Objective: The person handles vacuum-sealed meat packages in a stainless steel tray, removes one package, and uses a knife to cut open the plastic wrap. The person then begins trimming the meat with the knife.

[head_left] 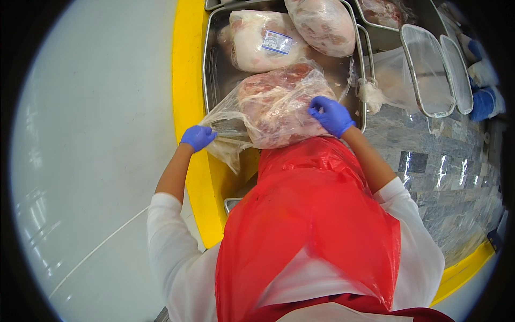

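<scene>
A large cut of raw meat in a clear plastic bag lies at the near end of a metal tub, against my red apron. My left hand, in a blue glove, is closed on the loose end of the plastic bag and holds it stretched out to the left. Over the right side of the same meat, my right hand, also blue-gloved, has its fingers curled in a pinch at the plastic. Its fingertips are partly hidden.
The metal tub also holds a wrapped pale cut with a label and another wrapped cut. Yellow edging runs along the left. Metal-framed clear paddles stand at right above grey tiled flooring. Blue-covered items show at the far right.
</scene>
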A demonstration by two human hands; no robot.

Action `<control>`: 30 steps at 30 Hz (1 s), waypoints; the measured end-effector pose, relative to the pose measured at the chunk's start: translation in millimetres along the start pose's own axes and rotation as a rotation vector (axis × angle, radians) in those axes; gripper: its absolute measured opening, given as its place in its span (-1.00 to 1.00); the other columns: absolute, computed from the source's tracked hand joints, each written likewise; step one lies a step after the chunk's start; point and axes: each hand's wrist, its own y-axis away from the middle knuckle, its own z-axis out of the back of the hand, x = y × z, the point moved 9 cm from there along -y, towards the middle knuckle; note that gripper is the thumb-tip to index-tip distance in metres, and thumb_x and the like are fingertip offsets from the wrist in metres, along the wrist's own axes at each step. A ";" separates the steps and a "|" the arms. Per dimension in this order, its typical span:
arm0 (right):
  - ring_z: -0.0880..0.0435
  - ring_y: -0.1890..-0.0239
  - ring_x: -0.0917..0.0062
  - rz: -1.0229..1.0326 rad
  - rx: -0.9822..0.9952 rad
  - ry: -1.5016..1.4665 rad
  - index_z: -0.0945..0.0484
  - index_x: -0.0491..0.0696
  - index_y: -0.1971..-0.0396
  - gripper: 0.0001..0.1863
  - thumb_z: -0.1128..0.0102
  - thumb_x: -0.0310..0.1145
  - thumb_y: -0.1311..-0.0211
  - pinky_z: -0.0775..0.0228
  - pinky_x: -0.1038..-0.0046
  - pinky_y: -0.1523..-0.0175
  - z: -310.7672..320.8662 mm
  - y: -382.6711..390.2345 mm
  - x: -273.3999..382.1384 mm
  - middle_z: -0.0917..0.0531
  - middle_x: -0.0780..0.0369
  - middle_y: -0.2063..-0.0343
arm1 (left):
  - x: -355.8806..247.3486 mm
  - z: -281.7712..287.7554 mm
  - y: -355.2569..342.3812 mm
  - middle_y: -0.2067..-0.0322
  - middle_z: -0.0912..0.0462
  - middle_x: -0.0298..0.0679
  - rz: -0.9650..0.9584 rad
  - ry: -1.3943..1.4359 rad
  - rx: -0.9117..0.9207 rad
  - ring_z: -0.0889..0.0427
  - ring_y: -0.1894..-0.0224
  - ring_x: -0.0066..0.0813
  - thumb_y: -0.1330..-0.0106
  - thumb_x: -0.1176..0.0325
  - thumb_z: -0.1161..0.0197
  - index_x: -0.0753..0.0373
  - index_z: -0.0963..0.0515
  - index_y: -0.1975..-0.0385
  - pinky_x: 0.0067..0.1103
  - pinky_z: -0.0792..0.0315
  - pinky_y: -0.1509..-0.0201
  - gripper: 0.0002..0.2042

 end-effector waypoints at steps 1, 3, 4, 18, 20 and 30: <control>-0.64 0.31 0.32 -0.028 -0.080 0.007 -0.56 -0.09 0.28 -0.75 -0.29 -0.23 -0.16 -0.47 0.35 0.15 12.7 2.7 -16.5 -0.65 0.15 0.35 | 7.9 -3.3 -13.9 0.36 -0.66 0.00 0.017 -0.002 -0.024 -0.63 0.28 0.04 -0.28 -0.10 -0.09 0.17 -0.61 0.47 -0.20 -0.50 0.17 -0.57; -0.63 0.26 0.29 -0.091 -0.185 0.039 -0.57 -0.09 0.26 -0.73 -0.32 -0.23 -0.14 -0.47 0.34 0.11 33.3 8.9 -41.1 -0.63 0.15 0.32 | 18.6 -13.5 -31.3 0.27 -0.67 0.00 0.078 0.030 -0.019 -0.64 0.20 0.03 -0.24 -0.13 -0.12 0.17 -0.62 0.42 -0.21 -0.50 0.12 -0.57; -0.63 0.24 0.28 -0.122 -0.203 0.064 -0.57 -0.09 0.25 -0.71 -0.32 -0.23 -0.13 -0.46 0.33 0.09 41.5 12.5 -46.0 -0.62 0.14 0.31 | 21.4 -20.3 -36.0 0.28 -0.67 -0.01 0.093 0.039 -0.041 -0.63 0.21 0.03 -0.22 -0.08 -0.17 0.17 -0.62 0.41 -0.21 -0.50 0.12 -0.61; -0.54 0.08 0.18 -0.078 -0.112 0.146 -0.51 -0.14 0.11 -0.52 -0.41 -0.17 -0.03 -0.41 0.29 -0.06 14.0 -9.0 -74.8 -0.51 0.02 0.16 | -130.6 -20.4 40.9 0.21 -0.54 -0.04 -0.137 0.807 -0.654 -0.53 0.15 0.00 -0.19 0.26 -0.31 0.25 -0.48 0.24 -0.33 -0.42 0.00 -0.74; -0.55 0.13 0.22 -0.085 -0.085 0.206 -0.51 -0.14 0.13 -0.55 -0.39 -0.20 -0.06 -0.43 0.32 -0.03 13.4 -15.7 -68.8 -0.51 0.04 0.17 | -142.5 -38.8 42.2 0.21 -0.55 -0.06 -0.031 0.993 -0.565 -0.52 0.18 -0.03 -0.23 0.21 -0.30 0.28 -0.45 0.24 -0.35 -0.43 0.05 -0.71; -0.57 0.18 0.30 -0.165 0.068 0.155 -0.52 -0.15 0.13 -0.58 -0.37 -0.21 -0.10 -0.48 0.40 0.08 15.9 -22.0 -81.7 -0.52 0.06 0.16 | -216.9 -45.5 42.6 0.63 -0.54 -0.10 -0.333 0.562 -0.480 -0.55 0.51 -0.05 -0.25 0.18 -0.22 0.15 -0.54 0.66 -0.26 -0.36 0.38 -0.72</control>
